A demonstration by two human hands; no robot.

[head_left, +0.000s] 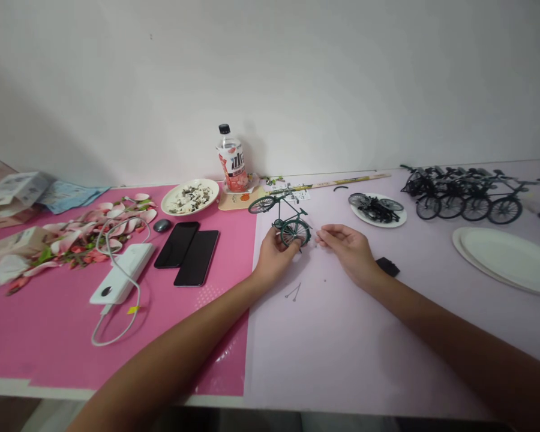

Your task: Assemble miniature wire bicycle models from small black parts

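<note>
A small dark green model bicycle (284, 216) stands on the pale lilac mat (342, 336) in the middle of the table. My left hand (273, 255) grips its rear wheel from below and the left. My right hand (348, 247) rests just right of that wheel, thumb and forefinger pinched together on something too small to make out. Two thin metal pins (293, 293) lie on the mat just in front of my left hand.
Two phones (188, 251), a white power bank (122, 273) with cable, and pink flowers (85, 237) lie on the pink mat. A bottle (231, 159) and a dish (189, 197) stand behind. Right: a plate of black parts (377, 210), finished black bicycles (465, 193), white plates (506, 259).
</note>
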